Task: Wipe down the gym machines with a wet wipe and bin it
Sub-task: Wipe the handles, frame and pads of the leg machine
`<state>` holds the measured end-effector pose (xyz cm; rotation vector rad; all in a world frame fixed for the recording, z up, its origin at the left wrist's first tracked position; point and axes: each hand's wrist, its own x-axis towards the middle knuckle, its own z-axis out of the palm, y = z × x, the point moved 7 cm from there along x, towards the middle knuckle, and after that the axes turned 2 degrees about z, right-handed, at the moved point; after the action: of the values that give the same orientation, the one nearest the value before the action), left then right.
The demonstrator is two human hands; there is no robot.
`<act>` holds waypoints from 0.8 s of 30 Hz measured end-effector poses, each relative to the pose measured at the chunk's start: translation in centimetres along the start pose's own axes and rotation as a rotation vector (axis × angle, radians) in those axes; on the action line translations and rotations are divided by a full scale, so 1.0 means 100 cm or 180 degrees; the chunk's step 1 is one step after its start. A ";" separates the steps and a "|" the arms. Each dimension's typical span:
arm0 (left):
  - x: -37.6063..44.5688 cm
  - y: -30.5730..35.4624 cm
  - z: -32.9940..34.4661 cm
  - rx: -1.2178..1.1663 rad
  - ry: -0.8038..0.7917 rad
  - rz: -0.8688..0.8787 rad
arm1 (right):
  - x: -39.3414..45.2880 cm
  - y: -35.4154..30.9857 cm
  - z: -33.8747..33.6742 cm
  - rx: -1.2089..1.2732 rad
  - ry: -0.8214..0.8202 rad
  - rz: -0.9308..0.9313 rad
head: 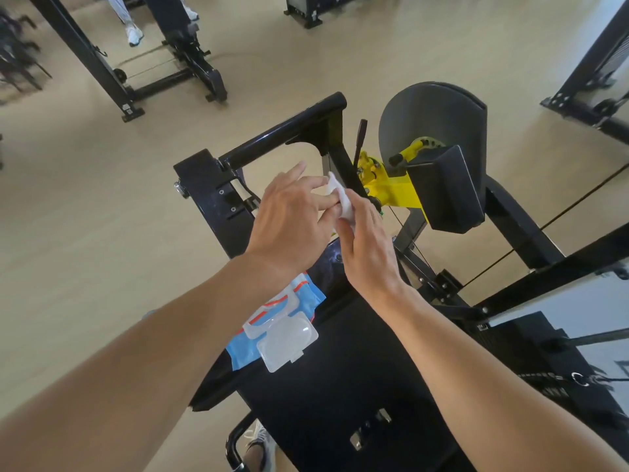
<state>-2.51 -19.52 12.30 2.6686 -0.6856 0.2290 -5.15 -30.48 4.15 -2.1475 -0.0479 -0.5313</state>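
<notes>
No legible writing on wipe pack [272,321] or machine. Pack: blue-and-white, red stripes, lying flat on black machine seat [340,369], clear flip lid [289,342] open; contents not visible. Wet wipe [342,199]: white, bunched, long axis running near-to-far, pinched between left hand [292,219] and right hand [367,243], both closed on it, above machine frame, beside yellow adjuster [384,185]. Black handle bar [282,134] beyond hands.
</notes>
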 end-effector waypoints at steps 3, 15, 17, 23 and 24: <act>0.001 0.002 0.000 0.0039 0.0010 -0.0017 | -0.005 0.019 0.009 -0.0205 -0.0192 0.0301; 0.001 0.003 0.001 -0.0006 -0.0375 -0.0274 | 0.002 0.008 0.011 -0.0154 -0.0173 0.0348; -0.001 0.003 0.001 -0.0082 -0.0357 -0.0264 | -0.010 0.031 0.017 -0.0364 -0.0306 0.0716; -0.002 0.010 -0.006 -0.0031 -0.0352 -0.0238 | 0.001 0.019 0.012 -0.0363 -0.0213 0.0376; -0.002 0.009 -0.005 -0.0057 -0.0319 -0.0227 | 0.007 0.008 0.010 -0.0298 -0.0134 0.0250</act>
<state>-3.17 -19.97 13.05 2.6964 -0.6179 0.0702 -4.00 -30.27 3.32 -2.2420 0.0386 -0.4508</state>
